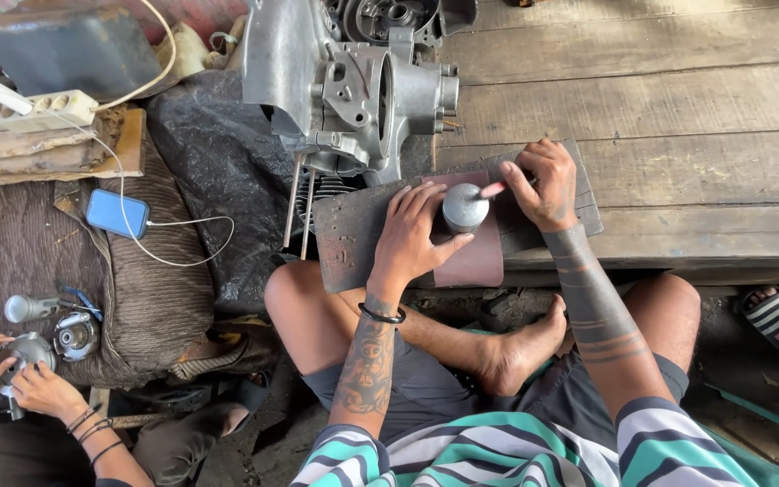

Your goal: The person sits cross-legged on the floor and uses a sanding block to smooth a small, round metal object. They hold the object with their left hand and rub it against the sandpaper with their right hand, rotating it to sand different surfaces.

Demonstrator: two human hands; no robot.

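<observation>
While I watch from the head camera, my left hand (410,236) has its fingers curled loosely round a small grey metal cylinder, probably a piston (464,207), steadying it upright so it does not roll. It stands on a reddish-brown sheet (475,257), perhaps abrasive paper, laid over a dark wooden board (353,236) that rests across my knees and against the plank floor (678,108). My right hand (547,185) is pinched shut on a thin pink-handled tool (493,189), its tip touching the cylinder's top; I cannot tell what kind of tool it is. Just beyond the board sits a bare aluminium engine casing (353,86), close enough to reach. At the lower left another person's hands (11,379) hold a separate round metal part. A blue phone (117,214) lies charging from a white power strip (56,108), well apart.
</observation>
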